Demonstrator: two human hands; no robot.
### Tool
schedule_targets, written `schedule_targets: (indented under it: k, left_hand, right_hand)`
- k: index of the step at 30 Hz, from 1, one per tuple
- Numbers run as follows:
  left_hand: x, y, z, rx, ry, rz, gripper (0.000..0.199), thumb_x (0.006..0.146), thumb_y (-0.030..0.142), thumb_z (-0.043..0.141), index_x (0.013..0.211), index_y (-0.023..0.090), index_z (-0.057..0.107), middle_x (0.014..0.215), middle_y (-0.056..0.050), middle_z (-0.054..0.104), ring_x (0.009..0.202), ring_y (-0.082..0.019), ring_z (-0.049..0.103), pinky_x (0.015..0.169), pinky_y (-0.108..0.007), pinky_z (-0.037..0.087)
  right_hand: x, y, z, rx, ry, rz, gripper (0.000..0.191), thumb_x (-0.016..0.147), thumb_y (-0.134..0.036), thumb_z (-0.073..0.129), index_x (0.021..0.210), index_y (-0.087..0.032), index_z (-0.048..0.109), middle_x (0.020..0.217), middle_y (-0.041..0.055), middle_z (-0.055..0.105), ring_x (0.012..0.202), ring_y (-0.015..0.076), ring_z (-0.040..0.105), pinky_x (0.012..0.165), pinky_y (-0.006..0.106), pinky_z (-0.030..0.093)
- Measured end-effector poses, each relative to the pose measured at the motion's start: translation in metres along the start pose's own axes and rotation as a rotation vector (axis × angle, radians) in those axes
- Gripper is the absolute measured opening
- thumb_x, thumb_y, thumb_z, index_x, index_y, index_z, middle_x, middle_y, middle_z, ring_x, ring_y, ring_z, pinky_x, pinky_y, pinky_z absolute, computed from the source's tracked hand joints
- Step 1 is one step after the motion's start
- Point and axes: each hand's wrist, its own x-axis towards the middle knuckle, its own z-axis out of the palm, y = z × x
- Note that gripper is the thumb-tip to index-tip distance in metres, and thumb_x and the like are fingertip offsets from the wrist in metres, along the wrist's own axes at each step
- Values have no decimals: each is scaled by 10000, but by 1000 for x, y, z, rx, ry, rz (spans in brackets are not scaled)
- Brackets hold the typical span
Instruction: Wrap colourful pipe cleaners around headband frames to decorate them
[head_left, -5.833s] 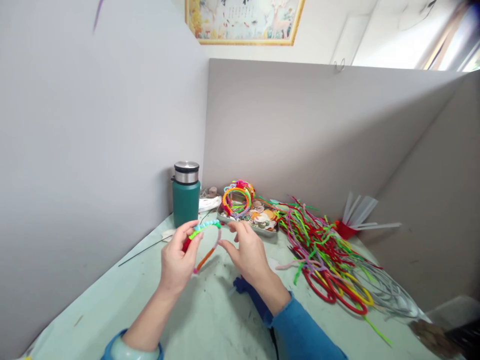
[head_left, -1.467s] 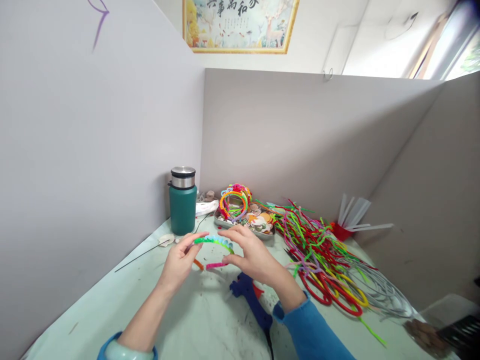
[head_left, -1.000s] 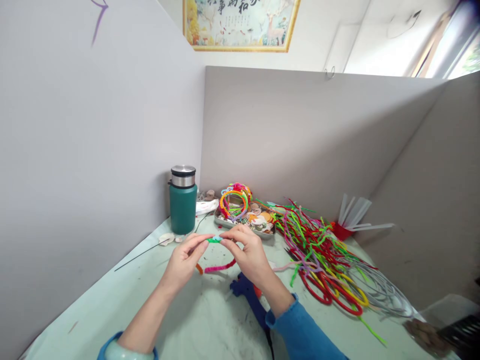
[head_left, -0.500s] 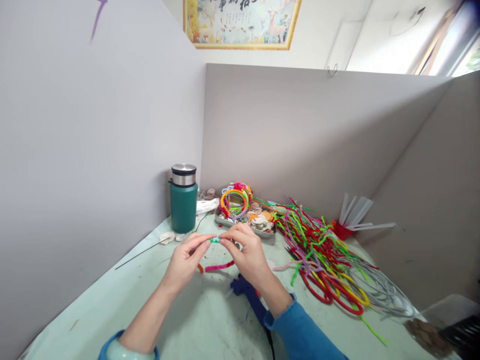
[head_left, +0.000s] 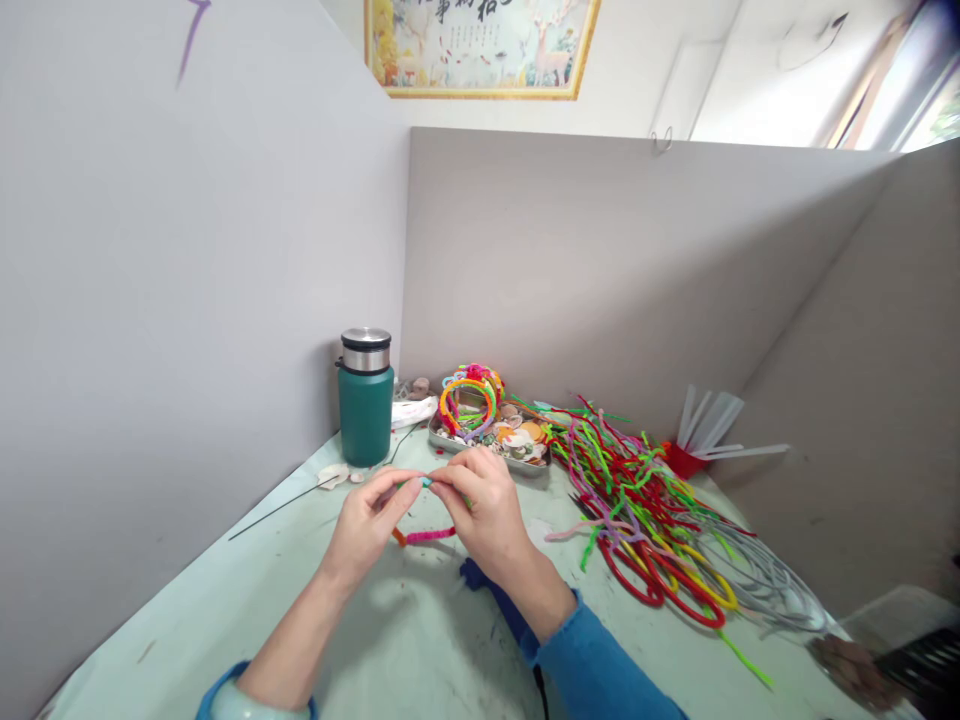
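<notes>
Fingertips of my left hand (head_left: 371,515) pinch one end of a short green and light blue pipe cleaner piece (head_left: 426,482). My right hand (head_left: 484,505) pinches it from the other side, and the two hands almost touch. Below them shows a pink pipe cleaner length (head_left: 430,535) with an orange end (head_left: 399,538); whether it joins the held piece is hidden by my fingers. Under my right wrist lies a dark blue glue gun (head_left: 504,605), partly covered, its cord running toward the front edge.
A green bottle (head_left: 365,415) stands at the back left, beside a thin dark rod (head_left: 277,510). Behind my hands, a metal tray (head_left: 529,468) holds shells, discs and a colourful pipe cleaner ring (head_left: 444,405). Loose pipe cleaners (head_left: 637,500) and a red cup (head_left: 684,462) of white sticks fill the right.
My right hand has shifted slightly left, closer to the left hand, and less of the green and blue piece shows between the fingertips. The glue gun is more covered.
</notes>
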Motion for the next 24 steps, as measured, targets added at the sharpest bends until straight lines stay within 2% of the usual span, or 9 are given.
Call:
schedule_targets:
  k: [3,5,9,14,21,24]
  left_hand:
    - [-1,2,1,-26,30,-35,212,742,369,569,786,175,643,812,-28,608,776,-163,529,669,-239,410]
    - [0,2,-1,-55,59,-67,212,725,377,584,759,176,639,793,-24,603,757,-161,519,662,-242,404]
    - [1,-1,-10,-161,187,-159,230,692,398,611,746,176,642,687,-5,557,640,-130,471,563,-228,363]
    - [4,-8,-20,-309,235,-228,210,671,377,641,726,174,630,592,36,458,544,-86,363,513,-215,300]
    - [4,-12,-16,-321,234,-232,215,665,372,645,751,175,649,542,45,425,550,-95,367,534,-224,292]
    - [3,-10,-14,-296,206,-224,208,678,370,636,759,180,661,583,33,485,579,-101,395,543,-224,298]
  right_hand:
    - [0,-5,1,-19,-15,-7,176,855,-266,490,873,-225,659,786,51,565,812,189,485,757,349,353]
    - [1,-6,-1,11,-19,-10,169,841,-271,513,938,-227,644,838,58,570,845,195,492,771,350,363]
    - [4,2,-11,123,-20,36,351,773,-286,607,1114,-224,552,1017,73,547,926,198,498,813,339,394]
    - [5,16,-17,191,-74,119,208,761,-261,617,962,-210,605,925,47,575,798,160,526,736,292,429]
    - [3,14,-8,186,-78,125,121,754,-252,612,860,-194,614,803,26,589,774,156,540,716,284,421]
    - [1,17,-5,168,-76,149,68,760,-227,594,815,-191,610,790,23,596,753,152,544,703,276,418]
